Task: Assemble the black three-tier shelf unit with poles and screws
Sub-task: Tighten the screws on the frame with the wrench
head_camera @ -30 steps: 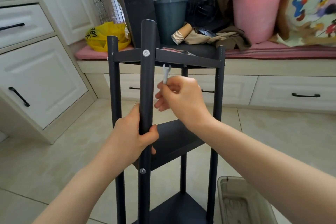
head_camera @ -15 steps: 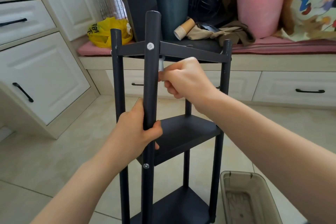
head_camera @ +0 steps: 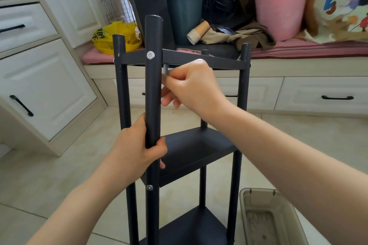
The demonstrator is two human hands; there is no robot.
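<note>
Presently, right hand (head_camera: pixel 192 88) pinches small grey metal spanner (head_camera: pixel 165 71) upright, just right of front black round pole (head_camera: pixel 153 91), below silver top screw (head_camera: pixel 150 55); left hand (head_camera: pixel 135 151) clamps that pole.

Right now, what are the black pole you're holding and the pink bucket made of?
The pole looks like metal painted matte black: dull, even sheen, though I can't be sure. The pink bucket looks like plastic: smooth, slightly glossy, with a moulded rim.
</note>
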